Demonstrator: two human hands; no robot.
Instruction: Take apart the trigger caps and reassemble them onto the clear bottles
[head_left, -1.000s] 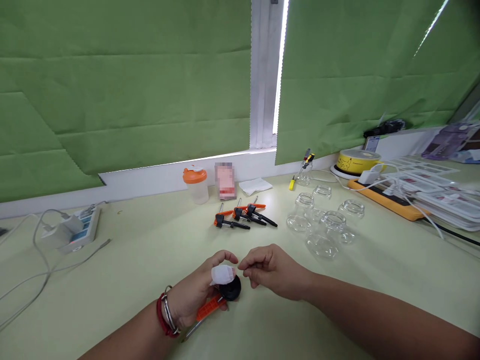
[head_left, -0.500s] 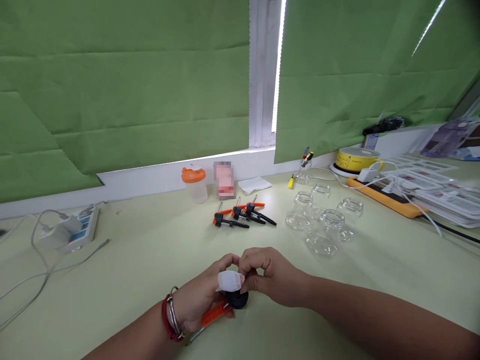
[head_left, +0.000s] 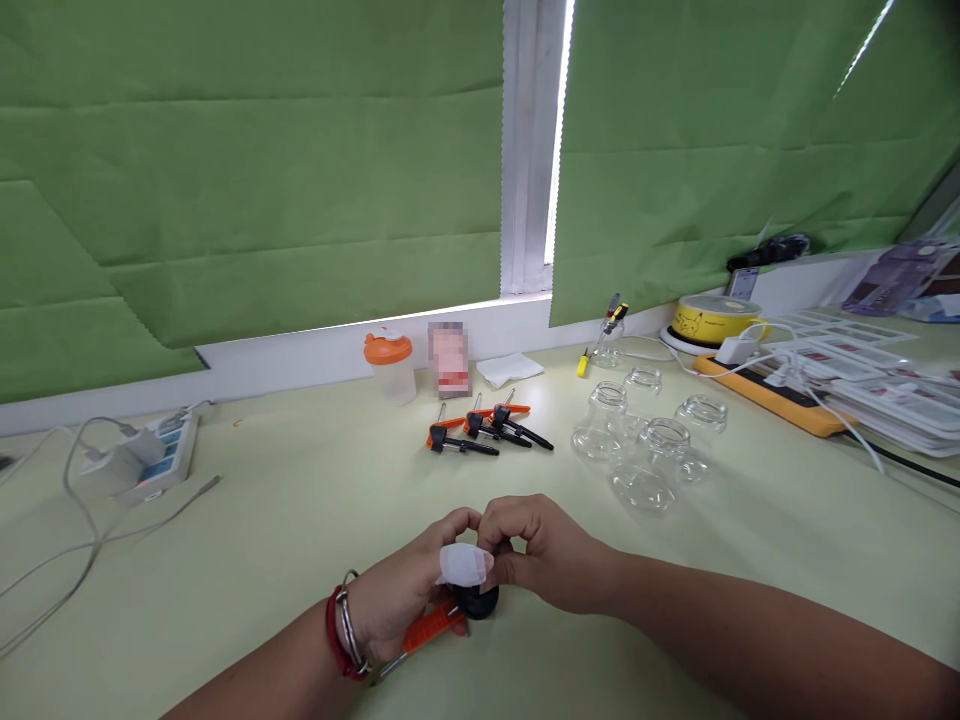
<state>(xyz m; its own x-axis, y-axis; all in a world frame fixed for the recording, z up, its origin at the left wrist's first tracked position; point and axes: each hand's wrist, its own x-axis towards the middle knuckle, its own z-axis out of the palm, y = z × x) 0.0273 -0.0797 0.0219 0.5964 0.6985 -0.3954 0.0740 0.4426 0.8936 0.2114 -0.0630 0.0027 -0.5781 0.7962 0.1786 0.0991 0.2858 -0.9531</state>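
Note:
Near the front of the table my left hand (head_left: 401, 597) is closed around an orange-and-black lid assembly (head_left: 429, 628) with a thin metal rod sticking out at its lower left. The round black part of it faces me. Over that part sits a small translucent white piece (head_left: 462, 565). My right hand (head_left: 544, 552) is closed, its thumb and forefinger pinched at the right edge of the white piece and the black part. Just what lies between those fingertips is hidden. Farther back lie several similar orange-and-black lid assemblies (head_left: 491, 430).
Several clear glass jars (head_left: 651, 470) stand to the right. Behind them are screwdrivers (head_left: 611, 322) in a jar, a yellow container (head_left: 714, 318) and an orange power strip (head_left: 772, 395). An orange-lidded cup (head_left: 394, 375) stands at the back. A white power strip (head_left: 174, 450) with cables lies left.
Both hands keep the same grip. The white piece and the black part have shifted very slightly to the right in view.

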